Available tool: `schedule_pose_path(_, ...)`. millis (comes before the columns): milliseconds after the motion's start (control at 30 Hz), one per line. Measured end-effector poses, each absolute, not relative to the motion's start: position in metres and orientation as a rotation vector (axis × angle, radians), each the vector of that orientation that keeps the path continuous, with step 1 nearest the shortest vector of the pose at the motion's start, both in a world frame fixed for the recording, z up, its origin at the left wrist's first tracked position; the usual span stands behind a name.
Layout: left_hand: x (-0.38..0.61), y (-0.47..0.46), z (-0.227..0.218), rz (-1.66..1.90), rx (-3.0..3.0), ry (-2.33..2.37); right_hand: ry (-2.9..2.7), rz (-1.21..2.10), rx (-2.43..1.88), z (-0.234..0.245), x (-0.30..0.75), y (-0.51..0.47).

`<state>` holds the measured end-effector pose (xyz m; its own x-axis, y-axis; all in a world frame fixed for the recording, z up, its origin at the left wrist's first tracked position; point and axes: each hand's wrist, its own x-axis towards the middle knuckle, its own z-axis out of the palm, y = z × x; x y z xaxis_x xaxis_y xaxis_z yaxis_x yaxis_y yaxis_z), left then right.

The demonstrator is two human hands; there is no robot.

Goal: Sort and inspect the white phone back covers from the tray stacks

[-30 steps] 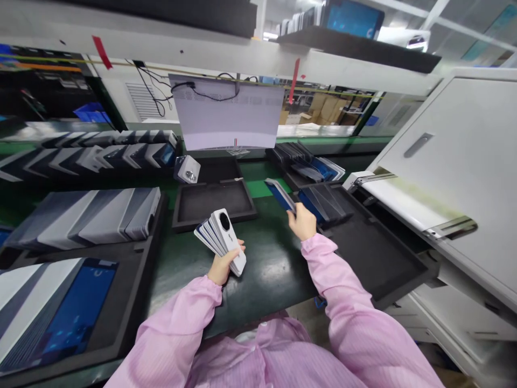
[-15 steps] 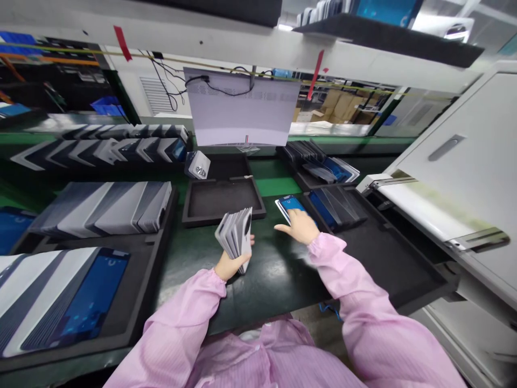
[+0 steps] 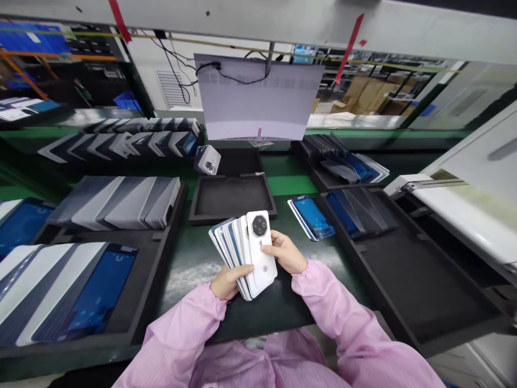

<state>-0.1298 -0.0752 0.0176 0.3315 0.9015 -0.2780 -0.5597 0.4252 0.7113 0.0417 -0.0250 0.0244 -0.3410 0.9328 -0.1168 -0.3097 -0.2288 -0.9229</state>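
Left hand (image 3: 226, 282), mine: closed about the lower part of one fan of panels (image 3: 229, 242), thumb across the front, fingers mostly hidden behind. Right hand (image 3: 287, 253), mine: pinching the foremost white panel (image 3: 263, 272) by its right edge, thumb on its face, other fingers partly out of sight behind. Said panel: white, dark round camera plate near the top, overlapping the rest of the fan; all held tilted above the dark green bench (image 3: 188, 253), between my forearms. Near my right hand, apart from it: small loose pile (image 3: 313, 216), flat on the bench, blue face uppermost, white edges showing below. Just beside that: right tray (image 3: 428, 280), black, dark panels (image 3: 374, 213) lying overlapped toward its far end. Beyond the fan: middle tray (image 3: 232, 195), black, shallow, raised rim. To my left: left tray (image 3: 158, 280), black, carrying two overlapped rows, the near row (image 3: 60, 291) ending in a blue face. Behind all: one pale grey board (image 3: 258, 105), black cables across its upper part.
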Motion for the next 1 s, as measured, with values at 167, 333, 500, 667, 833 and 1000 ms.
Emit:
schedule_pose_path(167,-0.133,-0.078,0.018,1.070,0.714,0.817,-0.932,1.832,-0.852,0.024,0.037,-0.028)
schedule_pose_path(333,-0.135,-0.077,0.026,1.084,0.597,0.802,-0.833,1.873,-0.819,0.023,0.035,-0.029)
schedule_pose_path(500,-0.137,-0.074,0.034,1.062,0.470,0.858,-0.781,1.971,-0.777,0.023,0.036,-0.024)
schedule_pose_path(667,-0.136,-0.073,0.038,1.086,0.454,0.876,-0.834,1.941,-0.809,0.021,0.037,-0.021)
schedule_pose_path(833,-0.134,-0.069,0.038,1.174,0.416,0.922,-0.869,1.889,-0.857,0.018,0.034,-0.023)
schedule_pose_path(1000,-0.135,-0.066,0.035,1.116,0.358,0.927,-0.842,1.876,-0.878,0.019,0.031,-0.026)
